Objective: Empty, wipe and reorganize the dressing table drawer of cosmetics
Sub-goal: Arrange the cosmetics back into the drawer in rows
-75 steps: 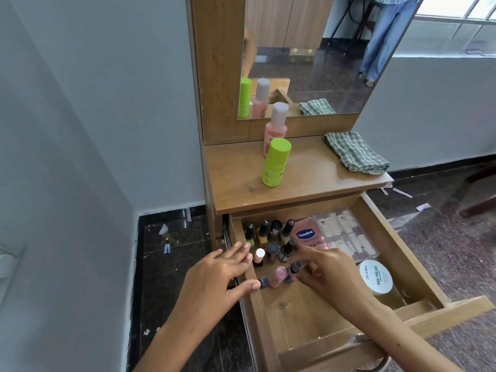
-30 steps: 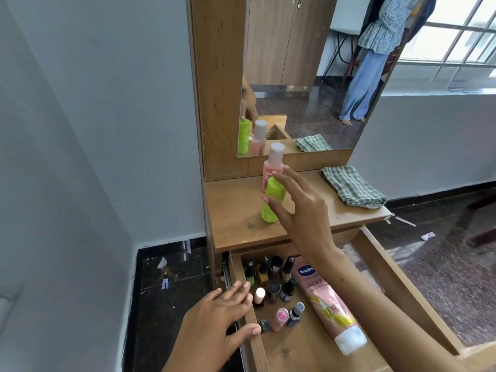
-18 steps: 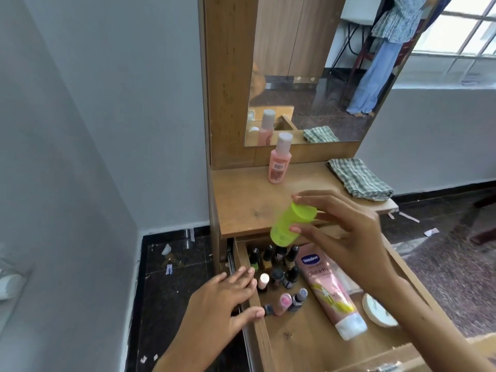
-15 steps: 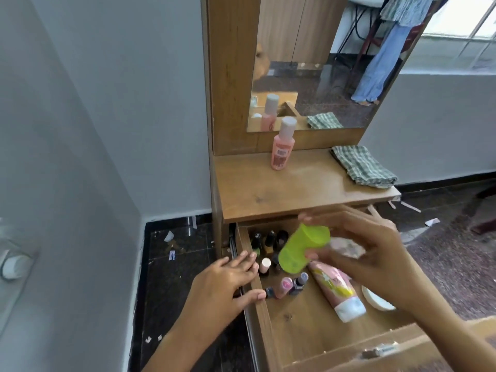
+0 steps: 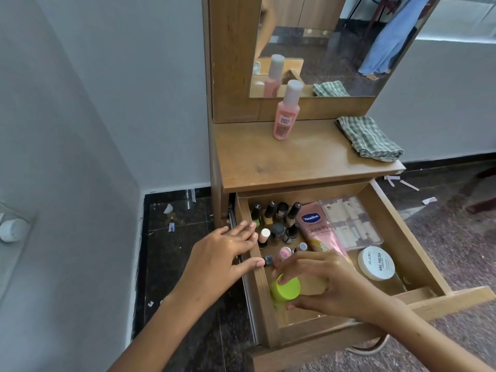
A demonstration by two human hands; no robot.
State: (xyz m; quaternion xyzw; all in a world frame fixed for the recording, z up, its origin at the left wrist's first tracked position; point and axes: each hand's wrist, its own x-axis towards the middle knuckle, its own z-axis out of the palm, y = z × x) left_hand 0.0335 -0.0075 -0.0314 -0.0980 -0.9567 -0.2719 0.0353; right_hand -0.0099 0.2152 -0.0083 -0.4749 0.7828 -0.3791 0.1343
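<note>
The wooden drawer (image 5: 402, 232) stands pulled out below the dressing table top (image 5: 295, 162). My right hand (image 5: 322, 283) grips a lime green bottle (image 5: 285, 288) upright in the drawer's near left corner. My left hand (image 5: 222, 256) lies flat on the drawer's left wall with its fingers spread. Inside are several small nail polish bottles (image 5: 279, 224), a pink Vaseline tube (image 5: 319, 232), a clear packet of white pieces (image 5: 351, 224) and a round white nail polish remover tub (image 5: 375, 263). A pink bottle with a white cap (image 5: 285, 111) stands on the top.
A folded green checked cloth (image 5: 367, 138) lies at the right end of the table top. A mirror (image 5: 322, 44) rises behind it. A grey wall (image 5: 67, 157) is close on the left. Scraps of paper (image 5: 171, 221) lie on the dark floor.
My right hand took the green bottle off the table top and brought it down into the drawer's near left corner. My left hand stayed on the drawer's left wall.
</note>
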